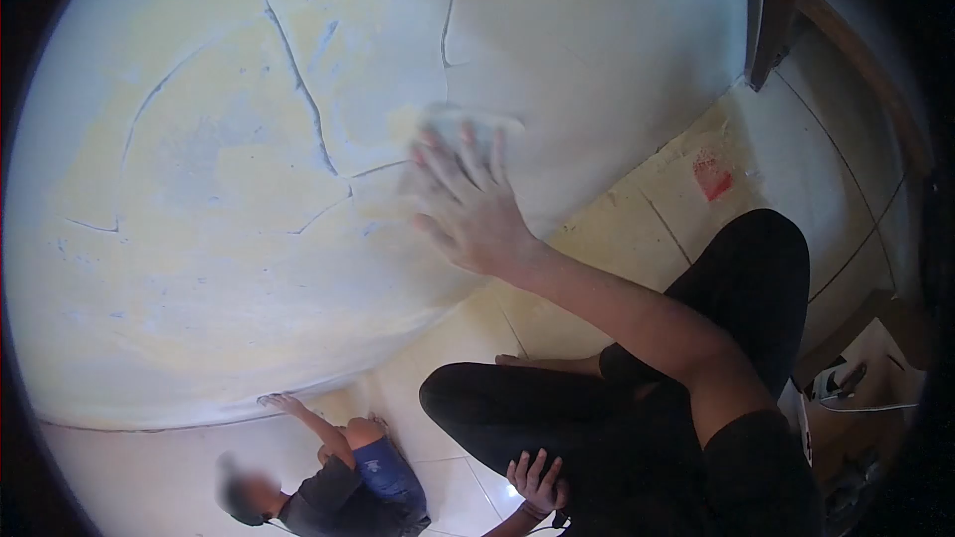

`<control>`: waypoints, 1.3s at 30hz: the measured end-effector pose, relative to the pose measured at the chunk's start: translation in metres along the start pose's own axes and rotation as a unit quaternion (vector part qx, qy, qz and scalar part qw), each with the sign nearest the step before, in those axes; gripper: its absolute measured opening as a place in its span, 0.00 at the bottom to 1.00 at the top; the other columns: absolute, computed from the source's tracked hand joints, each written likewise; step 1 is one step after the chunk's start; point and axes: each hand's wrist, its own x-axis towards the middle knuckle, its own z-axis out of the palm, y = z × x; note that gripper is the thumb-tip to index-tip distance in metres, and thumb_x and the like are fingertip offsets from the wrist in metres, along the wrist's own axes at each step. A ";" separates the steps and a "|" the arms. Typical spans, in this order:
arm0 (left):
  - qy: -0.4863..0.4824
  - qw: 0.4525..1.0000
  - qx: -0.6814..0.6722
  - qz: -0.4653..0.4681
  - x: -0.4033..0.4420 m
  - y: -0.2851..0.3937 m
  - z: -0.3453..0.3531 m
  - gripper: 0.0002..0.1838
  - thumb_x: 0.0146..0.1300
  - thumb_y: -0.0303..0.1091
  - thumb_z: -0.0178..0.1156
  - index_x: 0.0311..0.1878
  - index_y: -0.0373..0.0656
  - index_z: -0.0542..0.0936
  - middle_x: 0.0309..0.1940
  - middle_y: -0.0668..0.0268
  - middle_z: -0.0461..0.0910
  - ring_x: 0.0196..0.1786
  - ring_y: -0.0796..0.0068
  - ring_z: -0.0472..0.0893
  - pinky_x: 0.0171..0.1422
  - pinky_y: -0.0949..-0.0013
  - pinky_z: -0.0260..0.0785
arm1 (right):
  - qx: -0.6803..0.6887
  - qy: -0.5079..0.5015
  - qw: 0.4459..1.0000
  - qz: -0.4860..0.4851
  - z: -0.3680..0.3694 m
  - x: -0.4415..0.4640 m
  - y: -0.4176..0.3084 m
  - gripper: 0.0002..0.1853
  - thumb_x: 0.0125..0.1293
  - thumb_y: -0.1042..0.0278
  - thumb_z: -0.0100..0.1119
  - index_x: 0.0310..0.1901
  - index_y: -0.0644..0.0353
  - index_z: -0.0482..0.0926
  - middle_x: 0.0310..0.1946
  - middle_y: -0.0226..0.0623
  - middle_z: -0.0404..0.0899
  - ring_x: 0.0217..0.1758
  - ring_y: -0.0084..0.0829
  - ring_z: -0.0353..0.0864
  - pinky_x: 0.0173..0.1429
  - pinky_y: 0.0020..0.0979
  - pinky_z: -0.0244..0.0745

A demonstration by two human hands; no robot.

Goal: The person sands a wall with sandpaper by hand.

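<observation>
My right hand (473, 204) is pressed against a pale wall (219, 268), its fingers spread and whitened with dust. Beneath the fingers a greyish sheet (410, 181), which looks like sandpaper, shows blurred edges. Long cracks or raised seams (298, 85) run across the wall to the left of this hand, and patches of yellowish and bluish coating cover the surface. My left hand (537, 482) rests low against my dark-clothed leg, fingers apart, with nothing seen in it.
Another person (338, 487) sits on the floor at lower left, one hand touching the wall's base. Dusty tiles (622, 229) carry a red patch (711, 177). A dark wooden post (771, 10) stands at upper right; a brown box-like object (865, 368) with a cable lies at right.
</observation>
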 end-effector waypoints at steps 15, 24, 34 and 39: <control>0.001 1.000 0.013 -0.008 0.000 0.001 -0.003 0.20 0.54 0.41 0.54 0.50 0.54 0.83 0.59 0.61 0.76 0.67 0.55 0.67 0.70 0.47 0.49 | -0.102 -0.037 0.994 -0.016 0.008 -0.007 0.015 0.31 0.69 0.45 0.48 0.71 0.46 0.62 0.75 0.26 0.53 0.78 0.43 0.47 0.74 0.63 0.42; -0.003 1.000 -0.001 0.000 0.004 -0.003 -0.003 0.20 0.55 0.42 0.53 0.50 0.54 0.83 0.58 0.61 0.77 0.68 0.55 0.65 0.72 0.48 0.47 | -0.138 -0.028 0.988 -0.067 0.017 -0.051 0.068 0.30 0.69 0.48 0.49 0.70 0.47 0.63 0.75 0.26 0.52 0.78 0.43 0.47 0.75 0.60 0.44; 0.002 1.000 0.002 -0.010 0.001 -0.002 -0.002 0.20 0.54 0.42 0.54 0.49 0.53 0.83 0.59 0.61 0.76 0.68 0.56 0.66 0.71 0.48 0.48 | -0.057 0.028 0.997 -0.045 -0.033 0.048 -0.004 0.30 0.68 0.50 0.51 0.69 0.51 0.65 0.75 0.33 0.52 0.77 0.49 0.48 0.74 0.64 0.42; -0.006 1.000 0.008 0.003 0.007 -0.002 -0.003 0.20 0.54 0.42 0.54 0.49 0.52 0.83 0.60 0.61 0.75 0.68 0.55 0.65 0.71 0.48 0.49 | -0.121 0.005 0.988 -0.093 0.006 -0.032 0.066 0.30 0.64 0.56 0.55 0.66 0.61 0.67 0.73 0.42 0.55 0.75 0.60 0.49 0.70 0.66 0.46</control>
